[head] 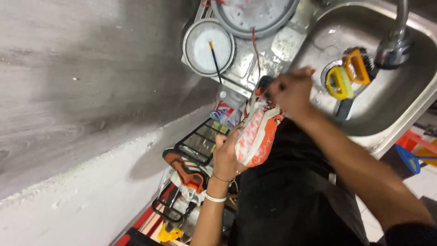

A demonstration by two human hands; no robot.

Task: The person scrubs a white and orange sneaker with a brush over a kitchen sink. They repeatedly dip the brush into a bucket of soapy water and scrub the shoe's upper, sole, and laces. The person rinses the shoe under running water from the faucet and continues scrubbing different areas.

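Fingers (227, 143) of both hands are clenched on an orange shoe (256, 139); two brushes (348, 75) are held in the sink (391, 109).

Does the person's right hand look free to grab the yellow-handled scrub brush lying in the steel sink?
Probably not at once. The right hand is busy at the top of the orange and white sneaker, which the left hand grips. The yellow-handled scrub brush lies close by in the steel sink, nothing between.

The right hand (291, 91) covers the top of the orange shoe (256, 136), the big bowl (255, 13) is cut off at the top edge, and the tap (396, 41) looks blurry.
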